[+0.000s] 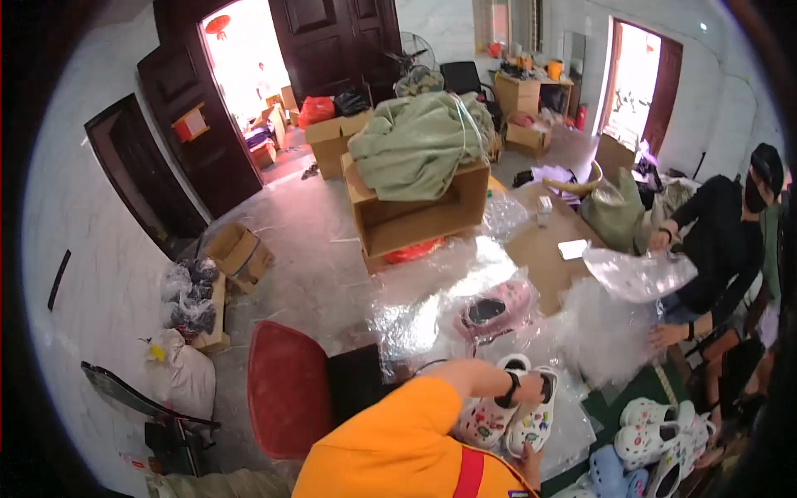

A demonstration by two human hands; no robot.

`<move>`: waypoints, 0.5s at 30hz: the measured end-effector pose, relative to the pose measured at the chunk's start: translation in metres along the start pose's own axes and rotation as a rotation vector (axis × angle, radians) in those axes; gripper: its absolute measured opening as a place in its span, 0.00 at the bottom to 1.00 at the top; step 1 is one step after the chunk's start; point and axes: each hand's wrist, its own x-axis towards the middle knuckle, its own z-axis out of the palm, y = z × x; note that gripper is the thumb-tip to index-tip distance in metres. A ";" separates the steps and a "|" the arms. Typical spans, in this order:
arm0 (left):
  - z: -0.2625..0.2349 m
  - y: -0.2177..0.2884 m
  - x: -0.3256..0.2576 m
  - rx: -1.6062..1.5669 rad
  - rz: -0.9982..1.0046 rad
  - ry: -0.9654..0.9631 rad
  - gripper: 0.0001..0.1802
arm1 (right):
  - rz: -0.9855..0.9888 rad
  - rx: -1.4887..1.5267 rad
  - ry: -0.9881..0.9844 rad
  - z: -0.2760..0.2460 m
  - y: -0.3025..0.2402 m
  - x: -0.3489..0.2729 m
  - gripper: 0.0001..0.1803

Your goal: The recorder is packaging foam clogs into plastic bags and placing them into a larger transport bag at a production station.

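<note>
Watching this through the head cam, and I've got a white clog (529, 432) covered in colourful charms, sitting right beside its mate (483, 421) on clear plastic (573, 436) spread over the green counter (610, 407). My left hand (544, 387) is at its heel opening, but I honestly can't tell how far the fingers are closed, since the shoe hides them. My right hand (530, 458) is touching the toe end; can't tell if that one's a real grip either.

Handling-wise, I'd guess moulded foam: light, a bit squishy, springs back, hard to break. The charms look like the fussy bit, so I wouldn't drag fingers across them. I'd pinch the heel rim and steady the toe from the side. The plastic is probably slippery, so I'd lift instead of sliding.
</note>
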 end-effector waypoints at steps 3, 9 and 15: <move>-0.020 0.017 0.027 0.233 0.030 -0.334 0.07 | 0.021 0.095 -0.062 -0.005 -0.010 0.007 0.28; -0.001 -0.021 0.011 -0.025 0.082 -0.055 0.15 | -0.033 -0.071 -0.070 -0.008 0.004 0.040 0.32; -0.038 -0.006 0.014 0.170 0.210 -0.395 0.09 | -0.387 -0.581 -0.070 -0.030 0.029 0.073 0.35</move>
